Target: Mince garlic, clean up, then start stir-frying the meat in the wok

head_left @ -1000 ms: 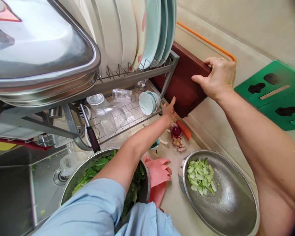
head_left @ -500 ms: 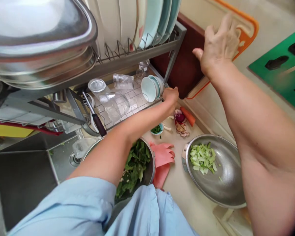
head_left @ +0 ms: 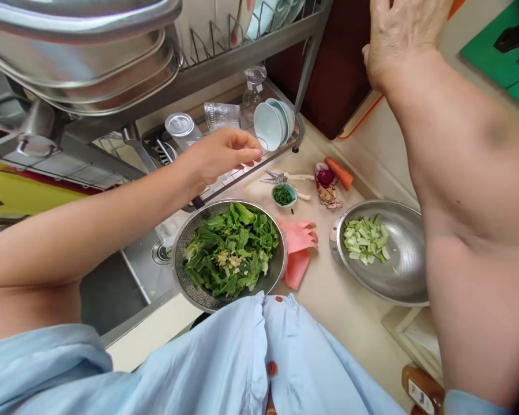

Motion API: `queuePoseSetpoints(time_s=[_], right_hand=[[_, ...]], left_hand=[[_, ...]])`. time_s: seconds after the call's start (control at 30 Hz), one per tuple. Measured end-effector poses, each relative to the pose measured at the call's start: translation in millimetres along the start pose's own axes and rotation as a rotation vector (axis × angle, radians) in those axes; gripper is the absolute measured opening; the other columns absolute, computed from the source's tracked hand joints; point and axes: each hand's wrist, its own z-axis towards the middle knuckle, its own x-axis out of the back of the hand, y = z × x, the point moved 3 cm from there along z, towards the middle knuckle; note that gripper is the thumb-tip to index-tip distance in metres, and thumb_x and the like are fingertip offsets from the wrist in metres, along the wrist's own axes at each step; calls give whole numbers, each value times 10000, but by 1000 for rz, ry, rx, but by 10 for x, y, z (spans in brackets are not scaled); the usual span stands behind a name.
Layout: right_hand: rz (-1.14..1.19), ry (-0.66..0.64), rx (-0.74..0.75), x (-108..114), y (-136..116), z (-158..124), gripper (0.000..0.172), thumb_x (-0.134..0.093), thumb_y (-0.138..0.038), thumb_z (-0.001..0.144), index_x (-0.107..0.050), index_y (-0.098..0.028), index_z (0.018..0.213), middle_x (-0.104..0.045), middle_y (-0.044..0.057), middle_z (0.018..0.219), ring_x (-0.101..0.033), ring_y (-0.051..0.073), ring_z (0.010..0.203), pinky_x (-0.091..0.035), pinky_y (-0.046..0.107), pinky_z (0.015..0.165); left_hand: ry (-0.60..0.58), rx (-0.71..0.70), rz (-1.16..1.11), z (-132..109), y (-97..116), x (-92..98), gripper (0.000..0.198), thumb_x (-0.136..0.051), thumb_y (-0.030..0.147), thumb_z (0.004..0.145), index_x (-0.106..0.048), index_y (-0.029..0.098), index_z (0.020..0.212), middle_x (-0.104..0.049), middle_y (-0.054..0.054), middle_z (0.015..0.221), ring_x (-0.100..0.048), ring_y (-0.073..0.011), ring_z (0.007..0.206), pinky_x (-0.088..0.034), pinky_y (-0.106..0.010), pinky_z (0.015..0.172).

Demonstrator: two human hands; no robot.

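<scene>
My left hand [head_left: 231,151] hovers over the front of the dish rack's lower shelf, left of the pale blue bowls [head_left: 269,127]. Its fingers are loosely bent, with nothing seen in them. My right hand [head_left: 409,34] is raised at the top edge by the dark brown board [head_left: 324,75]. Its fingers stretch upward and are cut off by the frame, the thumb held apart. Below my left hand stands a colander [head_left: 178,259] of green leaves [head_left: 251,230] topped with chopped pale bits [head_left: 230,262]. A metal pan [head_left: 404,248] holds chopped green stalks [head_left: 365,239].
Pink gloves [head_left: 298,248] lie beside the colander. Behind them are a small bowl of chopped greens [head_left: 283,195], white-handled scissors [head_left: 300,177], an onion [head_left: 325,176] and a carrot [head_left: 339,173]. The metal dish rack [head_left: 251,55] overhangs the back; a sink [head_left: 108,294] is at left.
My left hand has drawn back leftward from beside the bowls, uncovering the scissors and colander. My right hand sits higher in view, its fingers now out of frame. The view has tilted down.
</scene>
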Motion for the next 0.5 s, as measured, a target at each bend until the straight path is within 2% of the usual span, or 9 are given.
queuePoseSetpoints(time_s=[0.07, 0.1, 0.17, 0.27, 0.33, 0.37, 0.43, 0.5], right_hand=[[32, -40, 5, 74, -46, -105, 1056, 14, -744, 850, -362, 38, 1451, -365, 307, 1476, -267, 495, 1376, -189, 686, 982], [33, -66, -6, 108, -71, -148, 903, -158, -669, 928, -339, 34, 1464, -334, 315, 1495, -248, 491, 1389, -196, 681, 997], [18, -112, -38, 168, -119, -217, 687, -428, -421, 972, -313, 28, 1479, -276, 328, 1524, -206, 480, 1414, -204, 669, 1031], [25, -125, -74, 247, -186, -296, 644, -577, -118, 891, -323, -3, 1472, -246, 306, 1550, -179, 439, 1440, -195, 651, 1068], [60, -109, -102, 306, -222, -347, 638, -585, -38, 864, -343, -18, 1454, -260, 284, 1555, -183, 408, 1449, -186, 646, 1077], [77, -106, -109, 343, -239, -374, 642, -599, -29, 855, -349, -21, 1447, -261, 277, 1559, -184, 403, 1451, -183, 642, 1082], [101, -110, -124, 450, -258, -440, 668, -644, -62, 844, -352, -31, 1444, -265, 259, 1566, -204, 407, 1446, -219, 620, 1086], [145, -129, -156, 599, -245, -540, 645, -661, -171, 867, -372, -55, 1431, -293, 223, 1559, -285, 390, 1420, -296, 567, 1082]], left_hand=[[-12, 22, -1, -105, -104, 88, 135, -723, 247, 748, -661, 138, 798, -675, -60, 830, -652, -216, 926, -476, -366, 887], [-2, 27, -10, -161, -146, 130, 151, -732, 263, 747, -659, 139, 795, -680, -64, 838, -654, -219, 928, -481, -369, 887], [27, 37, -36, -291, -209, 214, 183, -752, 291, 741, -660, 143, 800, -691, -71, 856, -655, -228, 942, -491, -369, 884], [110, 77, -77, -534, -282, 353, 169, -766, 272, 745, -667, 147, 801, -699, -64, 835, -656, -223, 921, -513, -325, 823], [182, 118, -95, -724, -348, 467, 75, -726, 197, 785, -672, 145, 785, -699, -46, 796, -646, -180, 836, -513, -247, 732], [211, 134, -103, -826, -395, 532, 37, -694, 153, 809, -676, 141, 778, -699, -36, 783, -632, -153, 790, -502, -207, 690], [249, 147, -118, -1045, -532, 679, 84, -642, 103, 845, -690, 140, 787, -706, -21, 788, -609, -116, 748, -486, -152, 652], [269, 132, -106, -1277, -739, 837, 69, -651, 151, 860, -709, 163, 825, -717, 2, 827, -608, -110, 778, -498, -135, 672]])
